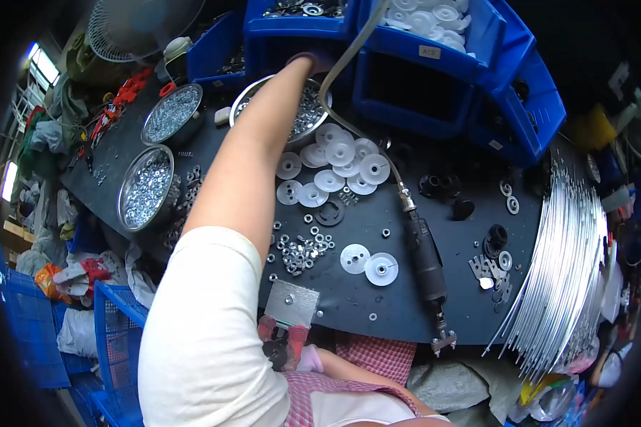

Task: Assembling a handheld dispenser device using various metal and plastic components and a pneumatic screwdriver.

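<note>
My left arm, in a white sleeve, stretches over the bench to the far blue bins. My left hand (319,62) is in the shadowed mouth of a lower bin (299,32), its fingers too dark to make out. Near the bench's front edge, my right hand (292,349), with red finger coverings and a pink cuff, is closed around a dark round part (274,351), partly hidden. Just above those fingers lies a square metal plate (292,302) with a nut on it. Loose hex nuts (303,252) are heaped beyond the plate.
White plastic discs (338,153) cover the bench's middle. An air screwdriver (427,263) on a hose lies to their right. Long metal rods (563,263) are bundled at the right edge. Steel bowls of small hardware (148,186) stand left. Black knob-like parts (440,186) sit far right.
</note>
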A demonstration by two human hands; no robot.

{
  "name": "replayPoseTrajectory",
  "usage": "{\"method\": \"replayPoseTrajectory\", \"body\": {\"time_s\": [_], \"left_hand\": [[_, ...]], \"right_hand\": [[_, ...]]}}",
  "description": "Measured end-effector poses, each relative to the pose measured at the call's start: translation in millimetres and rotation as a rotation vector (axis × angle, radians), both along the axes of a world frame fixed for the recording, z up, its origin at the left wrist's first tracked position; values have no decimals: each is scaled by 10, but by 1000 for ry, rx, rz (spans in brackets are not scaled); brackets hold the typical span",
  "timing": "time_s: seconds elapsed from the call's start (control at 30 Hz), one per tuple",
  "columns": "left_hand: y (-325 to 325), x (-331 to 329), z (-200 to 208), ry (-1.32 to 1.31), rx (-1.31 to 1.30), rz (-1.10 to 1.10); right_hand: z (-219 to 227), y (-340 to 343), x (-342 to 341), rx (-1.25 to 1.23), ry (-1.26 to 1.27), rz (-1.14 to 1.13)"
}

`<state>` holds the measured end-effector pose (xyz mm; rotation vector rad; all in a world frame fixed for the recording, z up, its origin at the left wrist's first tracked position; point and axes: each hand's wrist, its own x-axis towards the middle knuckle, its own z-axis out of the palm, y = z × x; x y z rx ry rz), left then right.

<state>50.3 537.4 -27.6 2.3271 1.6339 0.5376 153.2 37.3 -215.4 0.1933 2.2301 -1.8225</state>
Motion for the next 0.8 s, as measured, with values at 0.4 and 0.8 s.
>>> {"method": "replayPoseTrajectory", "body": {"time_s": [0.4,0.8], "left_hand": [[-14,-165,34,-60,-90,-93],[543,-414,-312,-323,17,-130]], "right_hand": [[76,404,155,34,-51,-54],[134,643,334,35,-91,-137]]}}
